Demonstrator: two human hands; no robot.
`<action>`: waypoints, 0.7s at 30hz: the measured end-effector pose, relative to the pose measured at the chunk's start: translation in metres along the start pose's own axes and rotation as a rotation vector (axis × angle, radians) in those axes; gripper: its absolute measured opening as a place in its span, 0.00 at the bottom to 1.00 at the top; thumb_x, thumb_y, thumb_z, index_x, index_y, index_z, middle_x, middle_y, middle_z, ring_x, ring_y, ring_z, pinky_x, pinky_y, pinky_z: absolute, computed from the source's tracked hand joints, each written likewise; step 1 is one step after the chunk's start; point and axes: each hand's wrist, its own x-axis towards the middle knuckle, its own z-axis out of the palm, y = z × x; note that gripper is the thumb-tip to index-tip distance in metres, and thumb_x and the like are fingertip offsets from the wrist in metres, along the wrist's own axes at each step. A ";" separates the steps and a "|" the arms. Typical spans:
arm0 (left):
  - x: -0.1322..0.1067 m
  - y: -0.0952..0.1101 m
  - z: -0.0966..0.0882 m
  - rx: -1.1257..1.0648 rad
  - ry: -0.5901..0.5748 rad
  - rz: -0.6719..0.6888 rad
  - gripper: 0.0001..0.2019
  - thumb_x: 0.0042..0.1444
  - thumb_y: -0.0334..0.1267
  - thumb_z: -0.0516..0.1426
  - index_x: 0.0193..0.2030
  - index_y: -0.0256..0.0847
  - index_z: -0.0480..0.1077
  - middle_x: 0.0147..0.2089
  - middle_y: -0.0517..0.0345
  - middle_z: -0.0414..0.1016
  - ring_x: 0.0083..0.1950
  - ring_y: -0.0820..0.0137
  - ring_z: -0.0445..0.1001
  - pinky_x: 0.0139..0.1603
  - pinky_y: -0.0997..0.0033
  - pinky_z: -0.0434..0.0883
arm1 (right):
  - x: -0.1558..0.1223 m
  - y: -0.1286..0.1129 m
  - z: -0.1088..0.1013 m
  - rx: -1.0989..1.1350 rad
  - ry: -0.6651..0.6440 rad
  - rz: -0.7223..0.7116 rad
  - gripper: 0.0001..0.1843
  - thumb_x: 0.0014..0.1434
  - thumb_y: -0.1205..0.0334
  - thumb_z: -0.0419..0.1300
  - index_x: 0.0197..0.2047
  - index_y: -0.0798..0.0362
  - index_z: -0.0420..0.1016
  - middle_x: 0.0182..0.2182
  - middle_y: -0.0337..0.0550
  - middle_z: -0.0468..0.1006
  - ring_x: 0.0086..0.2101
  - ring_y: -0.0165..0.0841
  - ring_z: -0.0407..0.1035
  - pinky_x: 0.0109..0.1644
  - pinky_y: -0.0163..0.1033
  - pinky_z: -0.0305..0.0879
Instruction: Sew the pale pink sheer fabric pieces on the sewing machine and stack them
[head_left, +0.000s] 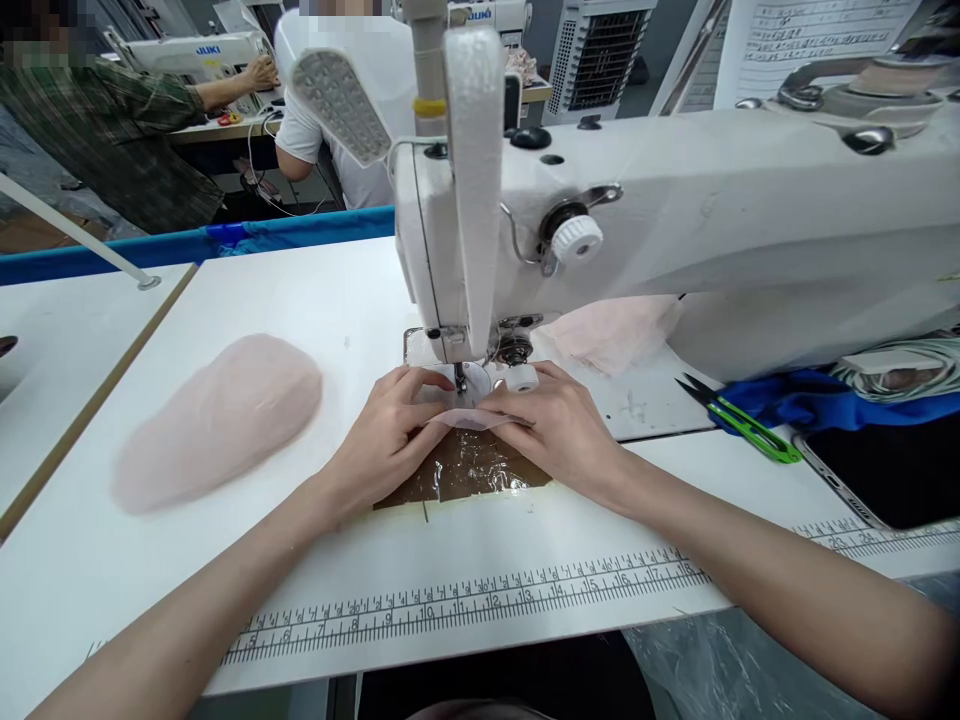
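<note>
A white sewing machine stands on the white table. Its needle and presser foot come down just beyond my fingers. A small piece of thin pale pink fabric lies under the foot. My left hand presses its left side with curled fingers. My right hand pinches its right side, and a thin metal tool shows at those fingertips. Under the fabric a brown patch covered in clear tape is stuck to the table.
A stack of pale pink fabric pieces lies at the left, more pink fabric behind the machine arm. Green thread snips and blue cloth lie at the right. A ruler strip runs along the front edge. Two people work at machines behind.
</note>
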 end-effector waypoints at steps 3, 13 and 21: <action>0.000 0.004 -0.003 0.111 0.061 0.015 0.14 0.63 0.33 0.50 0.49 0.47 0.74 0.49 0.56 0.75 0.51 0.62 0.67 0.52 0.55 0.62 | 0.001 0.001 0.000 -0.048 0.076 -0.016 0.13 0.68 0.59 0.53 0.40 0.49 0.80 0.26 0.36 0.80 0.30 0.30 0.70 0.48 0.39 0.62; 0.016 0.014 -0.021 0.109 0.009 -0.193 0.20 0.57 0.27 0.46 0.45 0.43 0.76 0.45 0.58 0.78 0.38 0.69 0.73 0.36 0.71 0.67 | 0.005 0.005 0.005 -0.145 0.154 -0.025 0.17 0.68 0.59 0.51 0.36 0.51 0.81 0.25 0.39 0.78 0.28 0.31 0.70 0.47 0.42 0.65; 0.023 0.006 -0.006 -0.074 -0.026 -0.125 0.10 0.58 0.36 0.53 0.32 0.38 0.75 0.39 0.55 0.72 0.36 0.71 0.70 0.32 0.72 0.65 | 0.007 0.004 0.006 -0.133 0.170 0.003 0.19 0.68 0.54 0.51 0.33 0.51 0.80 0.26 0.38 0.80 0.29 0.29 0.72 0.49 0.38 0.64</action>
